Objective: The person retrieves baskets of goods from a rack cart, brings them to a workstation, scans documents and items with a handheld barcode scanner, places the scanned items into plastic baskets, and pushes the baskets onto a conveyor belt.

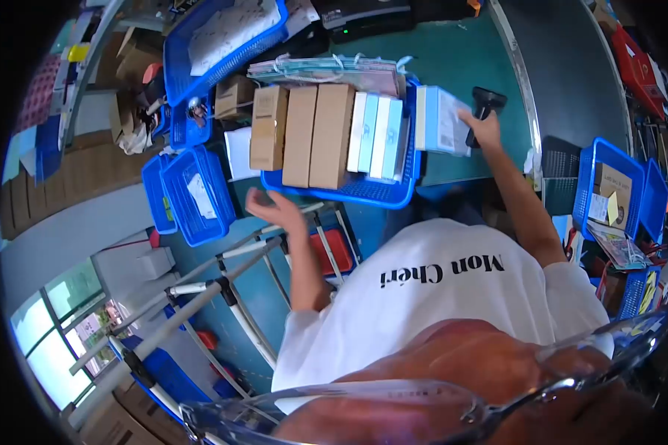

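Note:
My right hand is closed around a black handheld scanner, just beside a white and light-blue box with a printed label. One finger reaches the box's edge; I cannot tell whether it touches. My left hand is empty, fingers apart and slightly curled, near the front left corner of a blue basket. Several brown cardboard boxes stand upright in that basket, alongside white and light-blue boxes. Behind them lie pale paper bags with handles.
A larger blue basket holding papers stands at the back left. Two small blue baskets sit at the left. A metal-pipe rack rises close to my left arm. More blue baskets with boxes stand at the right, past a metal edge.

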`<state>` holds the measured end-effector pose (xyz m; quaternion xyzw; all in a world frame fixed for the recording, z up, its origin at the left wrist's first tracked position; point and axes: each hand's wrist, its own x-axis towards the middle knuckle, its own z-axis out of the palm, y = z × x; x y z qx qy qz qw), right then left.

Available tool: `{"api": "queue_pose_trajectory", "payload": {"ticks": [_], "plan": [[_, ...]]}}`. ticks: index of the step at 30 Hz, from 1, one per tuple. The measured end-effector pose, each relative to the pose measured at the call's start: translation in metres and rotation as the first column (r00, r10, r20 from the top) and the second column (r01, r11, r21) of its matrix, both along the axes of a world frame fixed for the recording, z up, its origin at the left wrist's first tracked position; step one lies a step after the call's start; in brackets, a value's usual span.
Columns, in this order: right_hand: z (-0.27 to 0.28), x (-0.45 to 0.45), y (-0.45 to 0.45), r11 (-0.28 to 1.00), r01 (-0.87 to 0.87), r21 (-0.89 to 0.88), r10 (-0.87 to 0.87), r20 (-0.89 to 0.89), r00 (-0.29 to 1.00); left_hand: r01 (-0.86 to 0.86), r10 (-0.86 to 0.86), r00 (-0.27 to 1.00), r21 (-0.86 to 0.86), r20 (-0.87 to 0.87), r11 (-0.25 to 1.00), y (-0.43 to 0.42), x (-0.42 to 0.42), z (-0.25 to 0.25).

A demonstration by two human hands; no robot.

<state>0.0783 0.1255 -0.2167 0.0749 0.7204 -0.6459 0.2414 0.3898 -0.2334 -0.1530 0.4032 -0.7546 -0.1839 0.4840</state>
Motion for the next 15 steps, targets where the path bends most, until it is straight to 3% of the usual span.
{"api": "queue_pose_trajectory", "payload": {"ticks": [1, 2, 3, 4, 5, 6, 8, 10, 12, 14, 15], "plan": [[0.020, -0.004, -0.016, 0.964, -0.018, 0.264, 0.099, -0.299, 0.949, 0.066, -0.070, 0.997, 0.131, 0.030, 0.989, 0.039, -0.010, 0.022], [0.040, -0.001, -0.026, 0.973, -0.117, 0.201, 0.176, -0.307, 0.935, 0.218, -0.228, 0.973, 0.199, 0.027, 0.955, 0.069, -0.017, 0.024], [0.038, -0.008, -0.029, 0.896, -0.271, 0.353, 0.379, -0.288, 0.879, 0.335, -0.390, 0.920, 0.439, 0.039, 0.834, 0.100, -0.020, 0.014], [0.050, -0.011, -0.037, 0.859, -0.342, 0.382, 0.455, -0.263, 0.851, 0.588, -0.617, 0.784, 0.242, 0.062, 0.772, 0.132, -0.043, 0.031], [0.051, -0.016, -0.037, 0.865, -0.394, 0.311, 0.483, -0.301, 0.822, 0.628, -0.725, 0.661, 0.388, 0.193, 0.675, 0.160, -0.058, 0.040], [0.051, -0.026, -0.034, 0.826, -0.453, 0.336, 0.556, -0.350, 0.754, 0.694, -0.825, 0.546, 0.474, 0.142, 0.541, 0.180, -0.071, 0.025], [0.051, -0.037, -0.018, 0.730, -0.526, 0.435, 0.676, -0.353, 0.647, 0.690, -0.824, 0.534, 0.465, 0.190, 0.555, 0.209, -0.091, 0.003], [0.045, -0.032, 0.001, 0.741, -0.506, 0.441, 0.663, -0.360, 0.657, 0.639, -0.775, 0.496, 0.439, 0.392, 0.631, 0.217, -0.102, -0.014], [0.018, -0.026, 0.030, 0.774, -0.490, 0.401, 0.633, -0.452, 0.629, 0.598, -0.729, 0.513, 0.420, 0.453, 0.682, 0.219, -0.110, -0.032], [0.014, -0.007, 0.055, 0.781, -0.376, 0.499, 0.598, -0.423, 0.680, 0.474, -0.685, 0.565, 0.500, 0.459, 0.725, 0.221, -0.118, -0.045], [0.000, -0.004, 0.067, 0.748, -0.396, 0.533, 0.597, -0.280, 0.752, 0.337, -0.687, 0.569, 0.634, 0.452, 0.696, 0.220, -0.127, -0.044]]}}
